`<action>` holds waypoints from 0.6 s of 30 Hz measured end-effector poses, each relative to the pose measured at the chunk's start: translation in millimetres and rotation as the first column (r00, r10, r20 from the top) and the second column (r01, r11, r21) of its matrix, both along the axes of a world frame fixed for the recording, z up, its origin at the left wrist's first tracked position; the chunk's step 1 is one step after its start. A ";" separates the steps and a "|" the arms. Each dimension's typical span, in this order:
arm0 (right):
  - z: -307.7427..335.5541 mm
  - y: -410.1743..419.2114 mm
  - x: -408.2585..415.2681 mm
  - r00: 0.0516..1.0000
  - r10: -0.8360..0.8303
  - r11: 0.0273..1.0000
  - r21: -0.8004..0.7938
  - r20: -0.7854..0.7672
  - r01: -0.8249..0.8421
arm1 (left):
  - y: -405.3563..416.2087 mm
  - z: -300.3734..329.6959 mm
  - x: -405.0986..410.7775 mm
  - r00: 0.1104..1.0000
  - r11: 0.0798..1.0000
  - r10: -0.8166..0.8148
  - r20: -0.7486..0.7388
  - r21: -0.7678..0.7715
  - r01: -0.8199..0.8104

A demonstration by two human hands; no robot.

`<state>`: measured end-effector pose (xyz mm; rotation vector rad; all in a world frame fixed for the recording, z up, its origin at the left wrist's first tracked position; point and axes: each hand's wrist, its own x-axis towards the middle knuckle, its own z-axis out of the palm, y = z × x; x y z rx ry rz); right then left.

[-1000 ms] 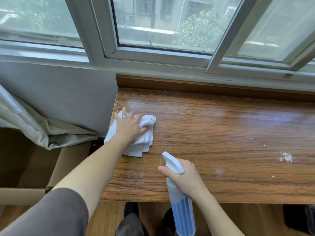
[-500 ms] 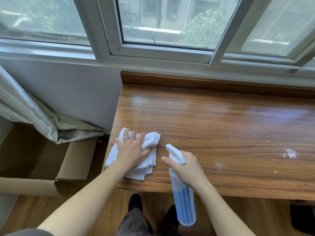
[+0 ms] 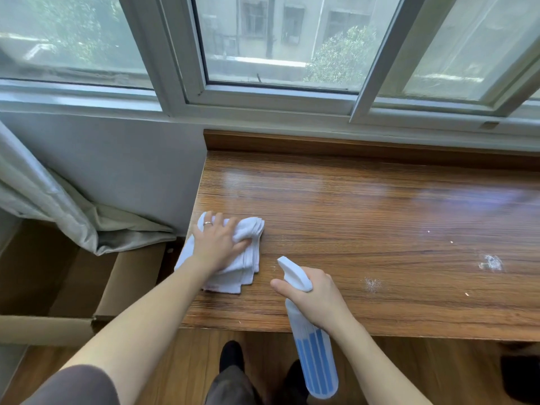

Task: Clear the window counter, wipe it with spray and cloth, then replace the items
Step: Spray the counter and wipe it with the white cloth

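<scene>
head view | above, looking down-forward | counter (image 3: 365, 229) near, window (image 3: 277, 39) beyond

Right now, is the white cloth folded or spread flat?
Folded: the cloth shows stacked layered edges under the left hand.
</scene>
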<state>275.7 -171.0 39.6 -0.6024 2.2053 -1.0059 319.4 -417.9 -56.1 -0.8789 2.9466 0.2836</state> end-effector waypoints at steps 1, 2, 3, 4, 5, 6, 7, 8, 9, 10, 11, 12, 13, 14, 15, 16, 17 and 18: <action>0.1 0.2 1.0 1.000 0.000 1.000 0.001 -0.006 0.000 | -3.6 0.9 -4.3 1.000 1.000 0.001 0.017 0.005 -0.001; 0.1 0.4 2.3 1.000 -0.001 1.000 0.000 -0.011 0.001 | -5.3 0.7 -7.4 1.000 1.000 0.006 0.029 0.012 -0.006; -0.3 0.5 3.6 1.000 -0.004 1.000 -0.002 -0.012 0.004 | -5.4 1.6 -9.8 1.000 1.000 0.013 0.028 0.014 -0.013; -0.7 0.4 5.1 1.000 -0.007 1.000 -0.004 -0.011 0.007 | -4.3 1.5 -10.7 1.000 1.000 0.023 0.019 0.019 -0.024; -1.2 0.2 6.8 1.000 -0.010 1.000 -0.004 -0.009 0.010 | -1.8 2.7 -11.0 0.999 0.999 0.035 0.008 0.020 -0.035; -1.6 0.2 8.4 1.000 -0.010 1.000 -0.003 -0.009 0.010 | 1.4 2.3 -9.6 0.999 0.999 0.043 0.009 0.024 -0.044; -2.4 0.4 9.9 1.000 -0.010 1.000 -0.002 -0.012 0.010 | 5.0 3.4 -7.2 0.999 0.999 0.047 0.020 0.023 -0.047; -3.4 0.7 10.9 1.000 -0.010 1.000 -0.001 -0.015 0.010 | 8.7 2.9 -3.0 0.998 0.999 0.046 0.038 0.019 -0.046; -4.7 1.6 11.5 1.000 -0.013 1.000 0.000 -0.018 0.013 | 12.4 1.6 3.2 0.998 0.999 0.037 0.044 0.006 -0.038; -5.9 2.2 11.6 1.000 -0.017 1.000 0.001 -0.020 0.017 | 16.1 -0.8 11.0 0.999 1.000 0.023 0.031 -0.011 -0.023; -6.9 2.7 11.3 1.000 -0.020 1.000 0.002 -0.021 0.020 | 19.9 -2.9 20.5 1.000 1.000 0.004 0.000 -0.029 -0.004; -7.6 2.7 11.8 1.000 -0.018 1.000 0.005 -0.020 0.018 | 24.6 -6.0 32.9 1.000 0.999 -0.012 -0.022 -0.034 0.011; -8.3 2.5 11.6 1.000 -0.014 1.000 0.008 -0.022 0.015 | 30.0 -9.1 45.2 0.999 0.999 -0.026 -0.040 -0.037 0.025; -8.8 2.1 11.7 1.000 -0.007 1.000 0.010 -0.027 0.008 | 36.4 -12.7 57.2 0.998 0.998 -0.036 -0.056 -0.049 0.034; -9.2 1.8 12.9 1.000 0.002 1.000 0.010 -0.030 -0.001 | 44.1 -15.3 69.4 0.997 0.997 -0.043 -0.071 -0.071 0.038; -9.5 1.6 14.2 0.999 0.008 1.000 0.008 -0.031 -0.008 | 52.2 -17.6 80.0 0.995 0.995 -0.048 -0.092 -0.093 0.040; -10.1 1.4 15.3 1.000 0.010 1.000 0.004 -0.027 -0.010 | 59.5 -19.1 88.9 0.991 0.993 -0.053 -0.119 -0.110 0.040; -10.6 1.0 16.3 1.000 0.009 1.000 0.000 -0.021 -0.009 | 65.4 -20.7 96.1 0.989 0.992 -0.057 -0.139 -0.120 0.040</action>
